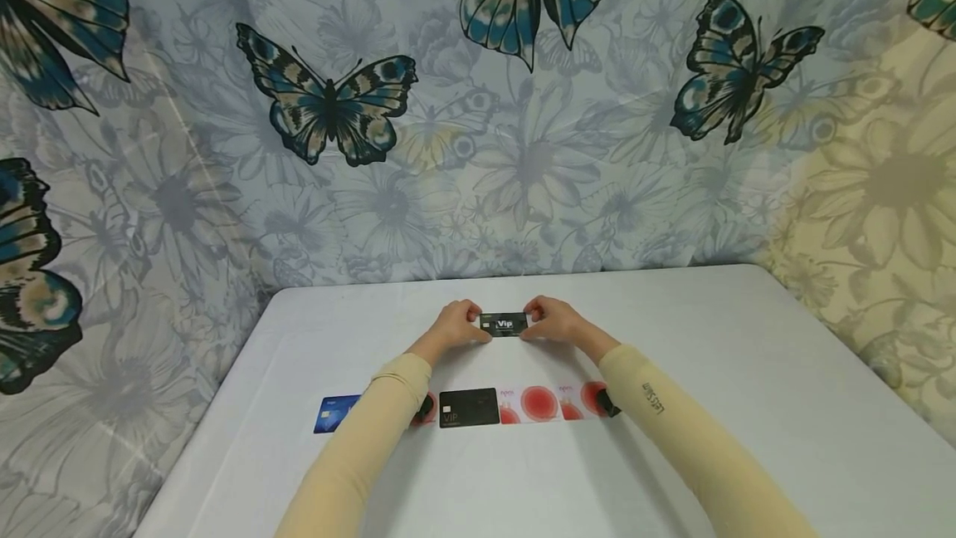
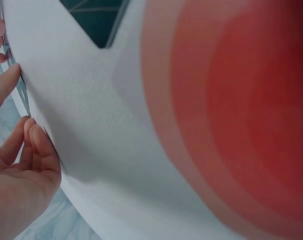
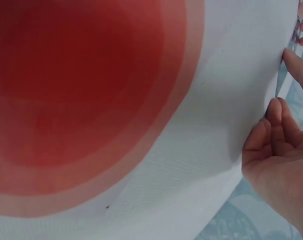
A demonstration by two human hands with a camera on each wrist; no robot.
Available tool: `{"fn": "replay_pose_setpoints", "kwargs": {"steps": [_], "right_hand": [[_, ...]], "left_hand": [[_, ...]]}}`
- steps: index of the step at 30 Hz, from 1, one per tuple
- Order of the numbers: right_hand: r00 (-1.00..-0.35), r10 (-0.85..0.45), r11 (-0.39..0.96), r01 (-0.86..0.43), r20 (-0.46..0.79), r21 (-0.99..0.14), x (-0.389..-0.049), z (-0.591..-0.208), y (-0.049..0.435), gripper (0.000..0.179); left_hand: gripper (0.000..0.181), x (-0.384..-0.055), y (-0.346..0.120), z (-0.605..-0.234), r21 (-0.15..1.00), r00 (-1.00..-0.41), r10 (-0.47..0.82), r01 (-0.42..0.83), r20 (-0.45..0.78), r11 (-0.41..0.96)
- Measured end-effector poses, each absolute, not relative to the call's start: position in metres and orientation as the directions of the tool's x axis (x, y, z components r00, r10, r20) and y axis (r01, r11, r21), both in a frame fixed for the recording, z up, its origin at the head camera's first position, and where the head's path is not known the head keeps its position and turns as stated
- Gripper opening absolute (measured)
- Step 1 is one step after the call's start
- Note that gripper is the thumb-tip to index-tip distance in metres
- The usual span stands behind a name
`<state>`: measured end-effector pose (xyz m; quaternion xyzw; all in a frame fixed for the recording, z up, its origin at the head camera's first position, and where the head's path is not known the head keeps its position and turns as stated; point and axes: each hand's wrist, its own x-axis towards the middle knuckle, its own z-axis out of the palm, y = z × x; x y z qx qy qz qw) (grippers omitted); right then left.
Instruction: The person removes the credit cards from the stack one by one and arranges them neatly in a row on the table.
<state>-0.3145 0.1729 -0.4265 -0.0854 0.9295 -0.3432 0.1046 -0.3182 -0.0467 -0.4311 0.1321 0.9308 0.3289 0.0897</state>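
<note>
A dark card with "Vip" printed on it (image 1: 504, 325) is held between both hands near the far side of the table. At its left end the left hand (image 1: 451, 325) pinches it with thumb and fingers. The right hand (image 1: 555, 321) pinches the opposite end the same way. In the left wrist view, the left hand (image 2: 26, 165) appears at lower left, fingertips at the thin edge of the card. The right wrist view has the right hand (image 3: 279, 145) at its right side, the card again nearly edge-on.
Nearer the person, a row of cards lies on the white table (image 1: 695, 339): a blue card (image 1: 334, 413), a black VIP card (image 1: 469, 408) and red-circle cards (image 1: 539, 403). The left sleeve (image 1: 358, 447) covers part of the row. Behind hangs a butterfly-patterned cloth (image 1: 538, 164).
</note>
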Motion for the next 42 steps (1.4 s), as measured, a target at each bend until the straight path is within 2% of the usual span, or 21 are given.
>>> {"fn": "replay_pose_setpoints", "kwargs": {"steps": [7, 19, 29, 36, 42], "right_hand": [[-0.963, -0.239, 0.733, -0.093, -0.128, -0.674, -0.315, -0.426, 0.174, 0.045], [-0.97, -0.24, 0.7, -0.145, -0.04, -0.7, -0.312, -0.436, 0.175, 0.048], [-0.973, -0.227, 0.692, -0.137, -0.034, -0.709, -0.306, -0.433, 0.172, 0.052], [-0.968, -0.248, 0.666, -0.19, 0.026, -0.721, -0.303, -0.431, 0.173, 0.056], [-0.969, -0.24, 0.657, -0.202, 0.053, -0.726, -0.298, -0.432, 0.173, 0.057]], "left_hand": [[0.049, -0.32, -0.045, -0.434, 0.671, -0.955, 0.284, 0.159, -0.081, 0.724], [0.047, -0.313, -0.045, -0.438, 0.731, -0.96, 0.279, 0.18, -0.014, 0.658], [0.055, -0.312, -0.044, -0.436, 0.741, -0.962, 0.271, 0.161, -0.029, 0.652], [0.059, -0.311, -0.048, -0.436, 0.788, -0.964, 0.267, 0.168, 0.005, 0.592], [0.061, -0.308, -0.047, -0.433, 0.776, -0.955, 0.29, 0.222, 0.053, 0.591]]}}
